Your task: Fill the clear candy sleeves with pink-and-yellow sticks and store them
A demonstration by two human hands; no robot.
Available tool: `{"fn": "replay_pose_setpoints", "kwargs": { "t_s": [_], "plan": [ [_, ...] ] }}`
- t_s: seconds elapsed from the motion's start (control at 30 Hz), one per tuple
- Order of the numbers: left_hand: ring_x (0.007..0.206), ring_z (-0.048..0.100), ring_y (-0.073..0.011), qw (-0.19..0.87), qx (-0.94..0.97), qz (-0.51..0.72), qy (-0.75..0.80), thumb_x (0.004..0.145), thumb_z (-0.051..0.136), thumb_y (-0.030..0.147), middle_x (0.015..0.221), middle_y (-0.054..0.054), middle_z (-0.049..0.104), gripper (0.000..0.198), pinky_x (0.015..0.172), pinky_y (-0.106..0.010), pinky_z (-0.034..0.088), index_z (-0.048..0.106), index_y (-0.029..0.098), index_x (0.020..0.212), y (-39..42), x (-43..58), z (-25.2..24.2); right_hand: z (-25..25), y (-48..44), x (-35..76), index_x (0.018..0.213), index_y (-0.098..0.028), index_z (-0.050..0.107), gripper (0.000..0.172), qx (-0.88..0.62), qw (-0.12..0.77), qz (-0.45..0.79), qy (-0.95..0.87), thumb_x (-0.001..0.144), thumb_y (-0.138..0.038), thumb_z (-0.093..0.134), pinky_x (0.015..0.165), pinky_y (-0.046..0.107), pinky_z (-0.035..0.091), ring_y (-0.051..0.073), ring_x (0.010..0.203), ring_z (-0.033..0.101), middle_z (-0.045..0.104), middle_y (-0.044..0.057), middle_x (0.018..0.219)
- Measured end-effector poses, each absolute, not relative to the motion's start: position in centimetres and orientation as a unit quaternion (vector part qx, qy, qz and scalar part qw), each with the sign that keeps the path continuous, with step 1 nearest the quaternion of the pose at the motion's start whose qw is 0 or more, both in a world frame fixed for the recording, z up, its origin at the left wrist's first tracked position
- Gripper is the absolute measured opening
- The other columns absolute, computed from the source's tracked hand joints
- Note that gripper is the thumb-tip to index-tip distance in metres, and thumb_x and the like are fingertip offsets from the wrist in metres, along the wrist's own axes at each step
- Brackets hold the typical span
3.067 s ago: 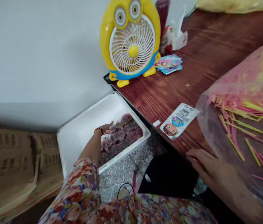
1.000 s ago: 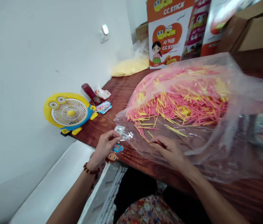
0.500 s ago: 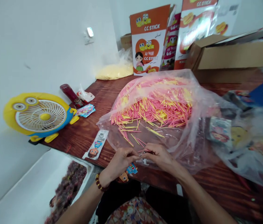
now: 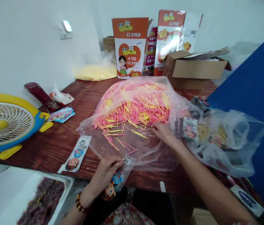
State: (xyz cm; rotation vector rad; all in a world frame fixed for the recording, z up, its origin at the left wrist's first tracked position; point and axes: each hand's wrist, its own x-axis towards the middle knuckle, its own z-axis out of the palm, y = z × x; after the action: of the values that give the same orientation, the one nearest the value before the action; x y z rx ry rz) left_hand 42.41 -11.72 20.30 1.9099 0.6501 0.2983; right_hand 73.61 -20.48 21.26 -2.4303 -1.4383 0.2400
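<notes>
Printed pouch (image 4: 117,178), likely light, slick and floppy, hangs by the bench (image 4: 146,182) edge, its top pinched in the left hand (image 4: 108,168), a sensible hold. Rightward, thin, probably snappable sticks (image 4: 132,109) fill a clear bag (image 4: 155,157); the right hand (image 4: 162,132) meets them, fingers bunched, grip unclear.

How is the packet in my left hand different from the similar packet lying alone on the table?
The held packet is pinched by the left hand; the table packet lies on the table. The held packet is partly covered by that hand; the table packet is uncovered. Both show a cartoon face and blue printing.
</notes>
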Motion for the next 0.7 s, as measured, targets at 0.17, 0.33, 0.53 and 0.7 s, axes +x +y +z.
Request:
{"fn": "replay_pose_setpoints", "kwargs": {
  "t_s": [0.17, 0.33, 0.53, 0.7],
  "plan": [
    [0.067, 0.058, -0.0151, 0.516, 0.811, 0.131, 0.241, 0.091, 0.052, 0.037, 0.070, -0.002, 0.066, 0.029, 0.065, -0.024, 0.043, 0.067, 0.021, 0.073, -12.8, 43.2, 18.9, 22.0, -20.2, 76.7, 0.100, -0.013, 0.068, 0.030, -0.873, -0.037, -0.008, -0.487, 0.095, -0.022, 0.040, 0.072, 0.028, 0.039, 0.021, 0.092, 0.061, 0.067, 0.014, 0.104],
    [0.070, 0.059, -0.0155, 0.509, 0.825, 0.123, 0.212, 0.093, 0.051, 0.034, 0.075, -0.002, 0.068, 0.026, 0.068, -0.024, 0.042, 0.069, 0.021, 0.079, -13.4, 43.8, 17.3, 21.4, -19.4, 77.3, 0.114, -0.014, 0.064, 0.036, -0.851, -0.095, -0.030, -0.516, 0.098, -0.018, 0.033, 0.076, 0.029, 0.041, 0.023, 0.101, 0.058, 0.063, 0.015, 0.113],
    [0.072, 0.060, -0.0154, 0.515, 0.820, 0.107, 0.225, 0.094, 0.051, 0.034, 0.076, -0.002, 0.067, 0.026, 0.069, -0.025, 0.042, 0.069, 0.020, 0.080, -13.4, 43.7, 16.4, 21.0, -18.2, 78.2, 0.115, -0.009, 0.063, 0.036, -0.831, -0.107, -0.050, -0.543, 0.098, -0.016, 0.031, 0.080, 0.031, 0.039, 0.025, 0.107, 0.051, 0.058, 0.019, 0.116],
    [0.072, 0.058, -0.0156, 0.528, 0.807, 0.106, 0.240, 0.093, 0.051, 0.034, 0.074, -0.002, 0.066, 0.027, 0.069, -0.025, 0.041, 0.068, 0.020, 0.078, -13.4, 43.5, 16.0, 20.6, -18.3, 78.5, 0.115, -0.010, 0.064, 0.035, -0.807, -0.097, -0.064, -0.578, 0.099, -0.017, 0.034, 0.091, 0.036, 0.033, 0.027, 0.110, 0.046, 0.057, 0.019, 0.116]
  ]
}}
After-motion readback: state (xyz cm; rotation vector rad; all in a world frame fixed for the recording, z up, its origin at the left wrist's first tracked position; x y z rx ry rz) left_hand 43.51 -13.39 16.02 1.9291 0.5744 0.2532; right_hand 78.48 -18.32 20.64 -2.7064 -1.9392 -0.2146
